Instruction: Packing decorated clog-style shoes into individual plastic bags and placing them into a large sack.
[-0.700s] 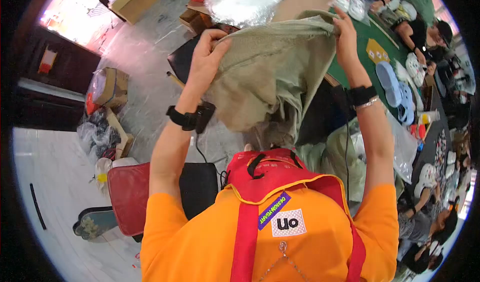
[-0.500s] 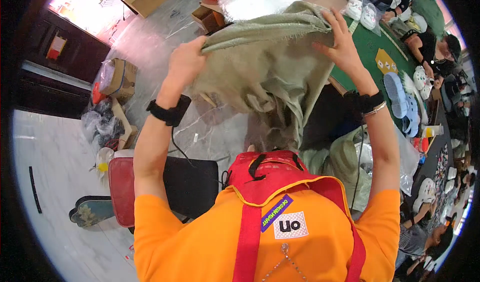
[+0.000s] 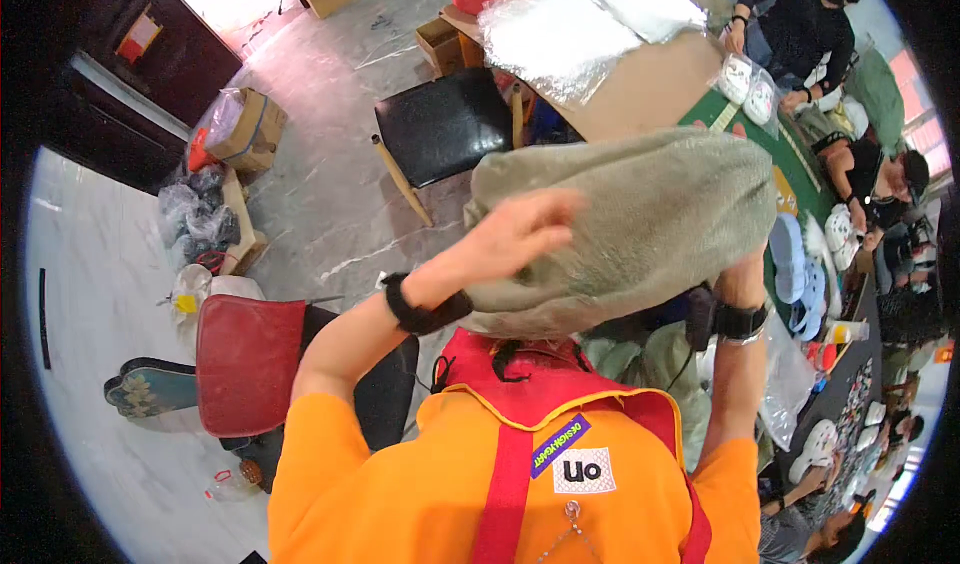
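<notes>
The olive cloth (image 3: 630, 239) is up in front of the person's chest, over the red apron (image 3: 475, 364). The left hand (image 3: 512, 236), fingers apart, is at its near face; the right hand (image 3: 742, 276) is mostly hidden behind it, its grip impossible to tell. Beyond, a black chair (image 3: 445, 124) stands beside the worktop (image 3: 650, 89), which carries 2 white clogs (image 3: 736, 80).

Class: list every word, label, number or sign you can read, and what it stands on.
I won't copy wording, only place it.
Purple slanted label on the orange shirt: readable light lettering.
Pale square patch, same shirt: readable dark lettering.
Red and white sheet on the dark door: too small to read.
</notes>
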Action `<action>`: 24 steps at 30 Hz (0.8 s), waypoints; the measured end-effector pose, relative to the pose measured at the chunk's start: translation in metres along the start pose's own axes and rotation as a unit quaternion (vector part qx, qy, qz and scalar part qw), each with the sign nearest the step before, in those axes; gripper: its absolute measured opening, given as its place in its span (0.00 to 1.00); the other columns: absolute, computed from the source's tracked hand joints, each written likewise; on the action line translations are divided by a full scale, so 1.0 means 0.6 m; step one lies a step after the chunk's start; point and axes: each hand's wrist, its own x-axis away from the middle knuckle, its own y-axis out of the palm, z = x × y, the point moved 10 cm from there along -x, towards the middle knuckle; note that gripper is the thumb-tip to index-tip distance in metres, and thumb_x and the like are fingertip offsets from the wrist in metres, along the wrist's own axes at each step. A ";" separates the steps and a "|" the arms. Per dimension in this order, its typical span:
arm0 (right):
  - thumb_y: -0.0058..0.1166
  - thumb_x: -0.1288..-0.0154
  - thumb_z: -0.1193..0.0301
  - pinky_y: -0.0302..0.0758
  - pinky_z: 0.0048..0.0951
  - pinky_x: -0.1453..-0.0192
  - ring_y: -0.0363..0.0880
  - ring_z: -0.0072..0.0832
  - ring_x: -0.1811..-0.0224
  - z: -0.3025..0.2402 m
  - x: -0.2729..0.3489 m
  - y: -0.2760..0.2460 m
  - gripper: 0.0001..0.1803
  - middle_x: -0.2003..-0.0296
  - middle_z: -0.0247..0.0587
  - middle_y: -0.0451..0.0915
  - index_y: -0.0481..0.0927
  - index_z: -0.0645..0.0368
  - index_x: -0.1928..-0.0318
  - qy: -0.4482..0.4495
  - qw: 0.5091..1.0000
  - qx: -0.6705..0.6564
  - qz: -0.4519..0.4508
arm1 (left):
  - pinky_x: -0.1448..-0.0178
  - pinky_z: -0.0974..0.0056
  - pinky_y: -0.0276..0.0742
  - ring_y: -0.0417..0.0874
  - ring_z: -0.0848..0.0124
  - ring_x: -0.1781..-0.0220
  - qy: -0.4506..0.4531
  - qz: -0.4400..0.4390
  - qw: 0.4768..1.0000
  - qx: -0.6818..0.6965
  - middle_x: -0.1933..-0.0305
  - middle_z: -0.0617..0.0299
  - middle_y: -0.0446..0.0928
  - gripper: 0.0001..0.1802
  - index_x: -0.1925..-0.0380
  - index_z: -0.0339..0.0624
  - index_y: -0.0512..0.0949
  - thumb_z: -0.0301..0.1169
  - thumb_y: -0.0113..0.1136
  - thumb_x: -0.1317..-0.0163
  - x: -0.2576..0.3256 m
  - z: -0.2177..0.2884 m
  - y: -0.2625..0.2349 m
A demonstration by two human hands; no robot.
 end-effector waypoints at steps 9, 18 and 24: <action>0.31 0.34 0.58 0.56 0.39 0.36 0.59 0.40 0.40 -0.030 0.033 0.000 0.27 0.41 0.53 0.58 0.50 0.54 0.37 0.068 0.998 0.009 0.003 | 0.53 0.70 0.65 0.72 0.73 0.61 -0.027 0.073 0.987 0.143 0.66 0.62 0.75 0.15 0.63 0.38 0.76 0.32 0.58 0.51 -0.119 -0.230 -0.010; 0.34 0.37 0.50 0.65 0.37 0.44 0.66 0.32 0.47 -0.041 0.121 -0.287 0.30 0.47 0.36 0.67 0.59 0.53 0.40 0.156 0.898 0.177 0.371 | 0.71 0.71 0.68 0.71 0.78 0.74 -0.082 -0.216 0.956 0.180 0.75 0.65 0.71 0.12 0.65 0.38 0.67 0.29 0.56 0.47 -0.046 -0.132 0.058; 0.38 0.36 0.56 0.56 0.26 0.39 0.61 0.25 0.43 -0.039 0.074 -0.121 0.29 0.45 0.38 0.63 0.59 0.62 0.41 0.118 0.970 0.200 0.071 | 0.65 0.68 0.73 0.76 0.73 0.69 -0.126 -0.260 0.951 0.106 0.73 0.61 0.73 0.22 0.54 0.38 0.64 0.28 0.54 0.50 -0.032 -0.096 0.119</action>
